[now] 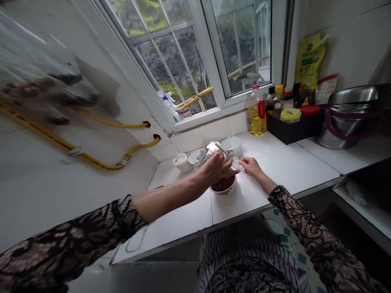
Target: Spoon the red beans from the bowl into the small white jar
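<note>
My left hand (218,166) is closed around a clear, see-through container (200,159) that looks tilted, just above a bowl (224,192) with a pinkish outside. Small dark-red pieces, perhaps beans, fill much of the bowl, and my left hand hides part of it. To the right of the bowl, my right hand (249,166) pinches a small, clear plastic piece (236,164). I cannot make out whether that piece is a lid or part of a bag. Behind my hands stand a white bowl (231,145) and a white tub (182,162).
An oil bottle (258,116) stands by the window beside a black box (291,129) of condiment bottles and jars. Farther right is a steel pot (345,126) with a purple handle. A yellow pipe (100,163) runs along the left wall. The white counter's front edge (183,233) lies close to me.
</note>
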### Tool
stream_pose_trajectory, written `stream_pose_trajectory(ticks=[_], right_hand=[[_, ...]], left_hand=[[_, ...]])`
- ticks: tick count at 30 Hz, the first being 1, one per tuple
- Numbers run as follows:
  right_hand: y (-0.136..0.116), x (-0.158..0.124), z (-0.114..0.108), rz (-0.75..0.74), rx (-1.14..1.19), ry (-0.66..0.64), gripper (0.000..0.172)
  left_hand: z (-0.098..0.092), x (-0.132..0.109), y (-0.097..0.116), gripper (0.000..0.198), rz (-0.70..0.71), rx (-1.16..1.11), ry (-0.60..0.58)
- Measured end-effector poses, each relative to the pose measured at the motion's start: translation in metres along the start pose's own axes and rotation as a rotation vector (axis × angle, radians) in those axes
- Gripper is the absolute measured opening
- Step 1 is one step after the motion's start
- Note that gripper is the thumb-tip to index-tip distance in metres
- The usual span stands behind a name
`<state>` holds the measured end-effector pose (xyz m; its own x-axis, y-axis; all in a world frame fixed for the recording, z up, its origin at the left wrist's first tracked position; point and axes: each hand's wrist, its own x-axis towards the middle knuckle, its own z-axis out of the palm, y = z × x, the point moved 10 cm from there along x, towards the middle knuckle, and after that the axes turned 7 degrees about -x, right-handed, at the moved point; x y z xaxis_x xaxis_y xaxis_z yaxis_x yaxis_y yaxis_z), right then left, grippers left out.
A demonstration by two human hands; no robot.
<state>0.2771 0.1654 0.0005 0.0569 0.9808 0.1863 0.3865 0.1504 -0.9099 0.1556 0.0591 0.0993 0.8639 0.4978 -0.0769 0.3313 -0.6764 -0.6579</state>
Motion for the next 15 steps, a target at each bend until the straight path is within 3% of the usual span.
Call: stream_pose_trajectory(ticks=[4, 10, 15], right_hand=[[-0.001, -0.002, -0.001, 0.002, -0.005, 0.003, 0.018], [-0.004, -0.003, -0.002, 0.009, -0.003, 0.003, 0.019], [-0.003, -0.002, -0.003, 0.028, 0.004, 0.014, 0.017]], left_hand=[[-0.006, -0.004, 0.002, 0.090, 0.041, -0.119, 0.032], [-0.035, -0.029, -0.029, 0.107, -0.072, -0.075, 0.147], [-0.015, -0.037, -0.051, 0.109, -0.176, -0.241, 0.114]])
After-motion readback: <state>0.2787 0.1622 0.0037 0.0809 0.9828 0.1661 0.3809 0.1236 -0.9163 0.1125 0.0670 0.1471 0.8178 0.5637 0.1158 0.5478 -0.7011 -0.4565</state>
